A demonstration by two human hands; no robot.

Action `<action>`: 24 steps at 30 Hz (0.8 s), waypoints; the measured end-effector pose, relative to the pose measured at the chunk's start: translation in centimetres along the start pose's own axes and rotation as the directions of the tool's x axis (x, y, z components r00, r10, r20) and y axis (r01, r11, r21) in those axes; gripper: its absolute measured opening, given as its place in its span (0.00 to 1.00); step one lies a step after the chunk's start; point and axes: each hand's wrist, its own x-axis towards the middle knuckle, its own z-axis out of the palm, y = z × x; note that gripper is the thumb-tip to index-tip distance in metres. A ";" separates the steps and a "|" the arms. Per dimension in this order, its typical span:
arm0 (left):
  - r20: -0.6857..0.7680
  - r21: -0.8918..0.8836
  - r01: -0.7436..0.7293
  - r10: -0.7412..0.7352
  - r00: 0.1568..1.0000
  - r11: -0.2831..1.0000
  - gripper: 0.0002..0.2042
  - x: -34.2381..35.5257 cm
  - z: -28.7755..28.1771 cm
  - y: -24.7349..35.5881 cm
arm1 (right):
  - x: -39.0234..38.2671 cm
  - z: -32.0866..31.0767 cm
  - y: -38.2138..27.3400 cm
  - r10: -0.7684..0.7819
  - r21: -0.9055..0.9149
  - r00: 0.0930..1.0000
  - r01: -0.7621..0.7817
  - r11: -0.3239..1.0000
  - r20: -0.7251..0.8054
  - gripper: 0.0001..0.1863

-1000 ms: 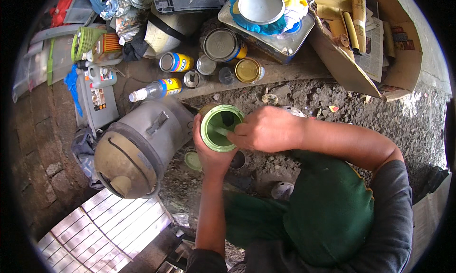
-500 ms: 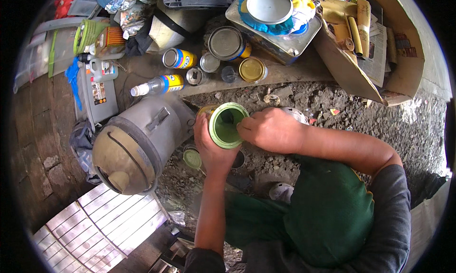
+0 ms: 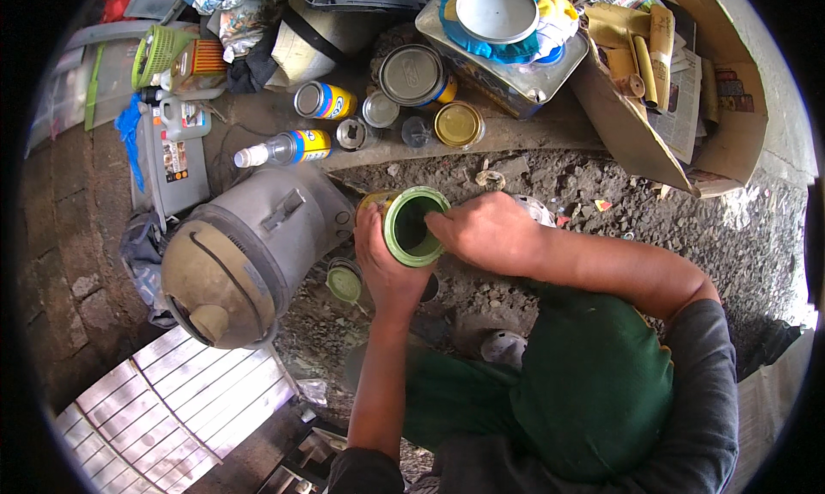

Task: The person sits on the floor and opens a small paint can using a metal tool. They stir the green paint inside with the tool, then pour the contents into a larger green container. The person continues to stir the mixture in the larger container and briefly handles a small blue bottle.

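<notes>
One bare left hand [image 3: 384,260] and one bare right hand [image 3: 494,234] make two. There is one open cylindrical can with a green-coated rim [image 3: 418,259]. Silver-topped cylindrical cans with blue-and-yellow labels number two: one large can [image 3: 411,75] and one smaller can [image 3: 324,101]. Singles follow: one gold-lidded round jar [image 3: 458,125], one clear white-capped plastic bottle [image 3: 284,149], one pale plastic handled jug [image 3: 181,121], one lime-green perforated plastic basket [image 3: 156,57], one brown cardboard box [image 3: 623,125], one grey drum-shaped machine with a beige dome [image 3: 266,228].
</notes>
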 end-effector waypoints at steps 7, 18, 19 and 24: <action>0.000 -0.012 -0.002 0.002 1.000 1.000 0.55 -0.3 0.7 0.1 | -0.4 0.7 0.5 0.015 0.049 0.999 -0.017 0.999 0.041 0.06; 0.105 -0.041 0.145 -0.140 0.985 0.989 0.56 -0.8 0.6 0.4 | -1.0 1.6 0.8 0.016 0.116 0.994 -0.029 0.993 0.111 0.07; 0.082 -0.043 0.105 -0.101 0.991 0.994 0.56 -0.9 0.7 0.2 | -0.9 1.4 0.8 0.049 0.136 0.994 -0.061 0.989 0.095 0.06; 0.050 -0.037 0.044 -0.042 0.998 0.998 0.57 -1.1 1.0 -0.4 | -0.5 0.9 0.9 0.118 0.071 0.971 -0.135 0.988 0.209 0.07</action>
